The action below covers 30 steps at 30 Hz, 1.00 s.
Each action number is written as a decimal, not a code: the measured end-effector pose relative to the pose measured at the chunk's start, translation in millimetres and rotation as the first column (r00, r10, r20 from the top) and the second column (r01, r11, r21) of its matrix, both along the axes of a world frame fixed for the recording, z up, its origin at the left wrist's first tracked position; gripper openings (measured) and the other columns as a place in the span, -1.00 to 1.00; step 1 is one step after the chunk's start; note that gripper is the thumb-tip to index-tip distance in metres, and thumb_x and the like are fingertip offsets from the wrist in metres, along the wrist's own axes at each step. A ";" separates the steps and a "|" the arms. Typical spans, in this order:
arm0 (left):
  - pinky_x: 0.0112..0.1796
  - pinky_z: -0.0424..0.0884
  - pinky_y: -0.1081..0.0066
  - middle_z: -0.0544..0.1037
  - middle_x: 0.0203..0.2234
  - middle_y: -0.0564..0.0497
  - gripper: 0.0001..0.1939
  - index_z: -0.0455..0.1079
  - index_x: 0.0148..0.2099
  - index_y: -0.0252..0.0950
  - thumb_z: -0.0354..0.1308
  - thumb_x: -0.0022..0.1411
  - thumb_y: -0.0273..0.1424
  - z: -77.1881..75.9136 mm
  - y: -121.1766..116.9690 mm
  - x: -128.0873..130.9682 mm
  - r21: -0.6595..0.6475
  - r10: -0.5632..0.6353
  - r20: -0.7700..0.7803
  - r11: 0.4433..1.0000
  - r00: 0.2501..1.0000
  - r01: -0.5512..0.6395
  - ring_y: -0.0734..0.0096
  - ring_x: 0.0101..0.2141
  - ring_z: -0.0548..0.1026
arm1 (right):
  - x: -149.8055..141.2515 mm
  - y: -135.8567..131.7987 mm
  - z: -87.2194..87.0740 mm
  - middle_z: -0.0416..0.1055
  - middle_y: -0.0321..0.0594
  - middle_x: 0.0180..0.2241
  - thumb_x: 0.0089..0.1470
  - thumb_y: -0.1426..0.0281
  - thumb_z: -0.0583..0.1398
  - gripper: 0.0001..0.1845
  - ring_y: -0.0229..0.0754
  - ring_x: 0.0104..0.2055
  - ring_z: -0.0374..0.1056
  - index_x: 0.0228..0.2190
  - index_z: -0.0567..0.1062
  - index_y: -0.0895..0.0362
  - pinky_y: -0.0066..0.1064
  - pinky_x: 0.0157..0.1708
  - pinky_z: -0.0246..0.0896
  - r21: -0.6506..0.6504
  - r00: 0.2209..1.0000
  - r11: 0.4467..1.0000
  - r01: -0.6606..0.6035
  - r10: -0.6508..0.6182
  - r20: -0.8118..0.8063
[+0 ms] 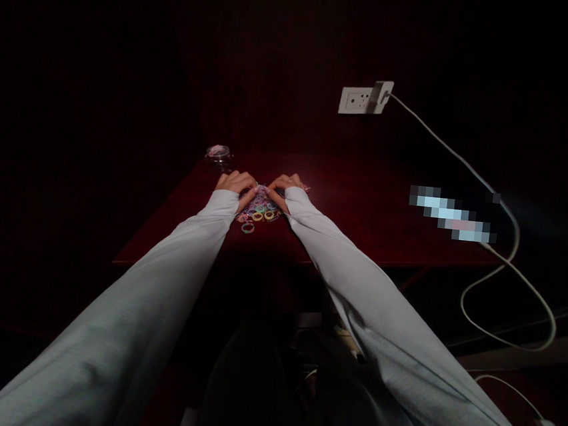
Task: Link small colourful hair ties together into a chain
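1. Bent and drawn together, the fingers of the left hand (237,183) and the right hand (284,185) touch the far part of a loose heap of small, multicoloured ring-shaped bands (260,208); whether either hand pinches a band is too small and dim to tell.
2. Directly between the hands, the heap spreads toward the wearer, with yellow, green and pink bands at its near side, on a dark red, glossy table (358,220).
3. Just beyond the left hand, to its left, stands a small clear container with a pinkish top (218,153); any label is unreadable.
4. Beyond and right of the grip, a white rectangular wall socket (354,101) holds a white plug-in charger (385,92); its white cable (441,142) loops down well right of the hands, by a pixelated patch that hides any writing.
5. Pale grey long sleeves (179,263) cover much of the table's near edge.
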<state>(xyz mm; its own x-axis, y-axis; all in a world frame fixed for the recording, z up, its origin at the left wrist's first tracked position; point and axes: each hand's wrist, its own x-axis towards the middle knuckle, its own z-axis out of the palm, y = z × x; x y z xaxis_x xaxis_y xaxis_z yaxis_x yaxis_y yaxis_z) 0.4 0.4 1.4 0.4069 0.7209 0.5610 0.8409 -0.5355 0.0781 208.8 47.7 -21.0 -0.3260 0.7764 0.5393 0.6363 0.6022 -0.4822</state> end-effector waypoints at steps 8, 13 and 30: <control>-0.01 0.30 0.11 0.66 -0.03 -0.10 -0.68 0.54 -0.05 -0.17 -0.04 0.56 -0.21 1.4 -2.5 3.9 -0.011 0.018 -0.005 1.000 1.000 -0.018 0.07 -0.02 0.50 | -1.0 -0.1 0.4 0.59 -0.12 -0.14 0.35 0.06 0.23 -0.63 0.06 0.06 0.30 -0.30 0.68 0.04 -0.09 0.15 0.14 -0.007 1.000 1.000 0.016 -0.016 0.016; -0.01 0.30 0.11 0.66 -0.05 -0.11 -0.68 0.53 -0.06 -0.18 -0.05 0.56 -0.24 -0.1 -2.3 5.1 0.005 0.025 0.007 1.000 1.000 -0.026 0.07 -0.04 0.50 | -1.6 0.6 0.2 0.57 -0.12 -0.15 0.33 0.08 0.27 -0.66 0.06 0.06 0.29 -0.31 0.66 0.06 -0.13 0.14 0.11 -0.026 1.000 0.999 0.020 -0.020 -0.004; 0.00 0.32 0.13 0.67 -0.04 -0.09 -0.64 0.54 -0.04 -0.15 -0.07 0.57 -0.19 1.4 -1.9 2.3 -0.017 -0.001 0.016 1.000 1.000 0.001 0.10 -0.04 0.51 | 7.0 -19.7 7.3 0.64 -0.19 -0.07 0.48 0.14 0.06 -0.53 0.00 0.08 0.29 -0.18 0.74 0.00 -0.09 0.20 0.13 -0.021 0.998 0.998 -0.056 0.056 -0.008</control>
